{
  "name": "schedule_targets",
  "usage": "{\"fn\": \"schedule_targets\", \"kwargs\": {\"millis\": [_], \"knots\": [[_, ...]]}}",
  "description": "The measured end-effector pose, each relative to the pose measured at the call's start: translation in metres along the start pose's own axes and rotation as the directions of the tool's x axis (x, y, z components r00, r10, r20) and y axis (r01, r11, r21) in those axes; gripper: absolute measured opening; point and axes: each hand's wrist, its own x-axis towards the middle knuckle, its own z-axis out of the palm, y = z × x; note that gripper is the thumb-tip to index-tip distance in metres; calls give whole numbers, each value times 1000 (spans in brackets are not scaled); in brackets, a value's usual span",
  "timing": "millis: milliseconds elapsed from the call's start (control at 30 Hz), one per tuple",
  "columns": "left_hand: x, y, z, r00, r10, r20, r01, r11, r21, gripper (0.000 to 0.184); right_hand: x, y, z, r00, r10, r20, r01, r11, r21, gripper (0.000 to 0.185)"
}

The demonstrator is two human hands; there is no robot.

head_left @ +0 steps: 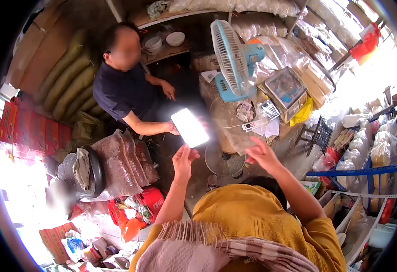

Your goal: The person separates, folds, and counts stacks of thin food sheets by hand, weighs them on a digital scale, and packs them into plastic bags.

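Observation:
My left hand is closed on the lower edge of a white rectangular sheet-like thing. It glares so strongly that nothing on its face can be read, and I cannot tell whether it is paper or a screen. Opposite me, a person in a dark shirt has a hand at its left edge. My right hand is raised near the table's front edge, holding nothing, its index finger stretched out. Close beyond it on the table lie a pale remote control and a calculator.
A blue fan and a boxy scale stand on the cluttered table. Stacked sacks and red boxes line the left. A round stool is before me; a blue rack is right.

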Motion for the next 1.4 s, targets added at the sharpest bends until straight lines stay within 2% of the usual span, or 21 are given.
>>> {"fn": "schedule_targets", "kwargs": {"millis": [67, 133, 233, 300, 400, 500, 533, 600, 667, 733, 767, 800, 833, 867, 900, 967, 1067, 1167, 1200, 1300, 1400], "knots": [[6, -8, -7, 997, -25, -74, 20, 997, -68, 18, -29, 27, -51, 987, 51, -151, -39, 996, 81, 59], [4, 1, -21, 983, 2, -185, 0, 1000, 10, 16, -41, 112, -102, 958, 186, -219, -121, 953, 278, 57], [34, -40, -2, 993, -49, -112, 28, 983, -183, 17, -98, 174, -227, 839, 354, -413, -210, 911, 355, 54], [51, -49, -10, 989, 4, -150, -29, 986, -165, 22, -140, 224, -273, 757, 465, -460, -266, 861, 434, 52], [71, -56, 3, 965, 36, -261, -38, 999, -6, 31, -181, 300, -344, 669, 583, -461, -301, 780, 549, 47], [61, -86, 51, 860, -61, -506, 167, 972, 167, 39, -226, 347, -398, 625, 638, -449, -343, 742, 576, 36], [76, -107, 40, 848, -248, -468, 359, 919, 162, 32, -231, 353, -410, 563, 669, -485, -316, 717, 621, 32], [62, -167, 113, 850, -245, -466, 471, 751, 463, 12, -240, 363, -439, 583, 662, -471, -331, 723, 607, 33], [31, -224, 209, 835, -451, -314, 538, 550, 639, 15, -245, 379, -468, 609, 658, -443, -343, 722, 601, 35], [12, -291, 261, 753, -626, -202, 394, 184, 900, 25, -247, 363, -489, 586, 646, -489, -332, 742, 582, 33], [1, -322, 286, 720, -675, -159, 296, 91, 951, 35, -241, 364, -499, 592, 616, -519, -312, 769, 558, 30], [0, -350, 303, 660, -751, -18, 47, 18, 999, 43, -233, 361, -510, 595, 627, -503, -326, 761, 561, 31], [-3, -384, 299, 638, -768, 65, -56, 38, 998, 44, -225, 357, -519, 598, 637, -486, -341, 751, 565, 33], [-13, -388, 338, 567, -823, 17, -95, -45, 994, 43, -218, 355, -528, 600, 648, -469, -358, 742, 568, 33], [-5, -415, 330, 547, -824, 151, -369, -76, 926, 38, -211, 352, -537, 599, 660, -454, -376, 732, 568, 33], [7, -430, 373, 573, -816, 77, -298, -121, 947, 31, -195, 362, -557, 622, 619, -480, -434, 783, 446, 30], [46, -465, 402, 553, -789, 268, -531, -86, 843, 20, -166, 363, -597, 650, 581, -490, -561, 802, 207, 34], [82, -485, 453, 611, -755, 240, -316, 46, 948, 18, -123, 391, -648, 729, 500, -467, -524, 847, 88, 44], [96, -493, 470, 639, -704, 310, -349, 94, 932, 19, -109, 384, -661, 730, 510, -455, -534, 841, 86, 45], [149, -502, 515, 692, -692, 207, -240, 49, 969, 25, -63, 349, -707, 759, 499, -419, -556, 831, -16, 46], [180, -484, 526, 529, -820, 216, -285, 68, 956, 28, -8, 311, -748, 835, 443, -328, -485, 873, -54, 39]]}}
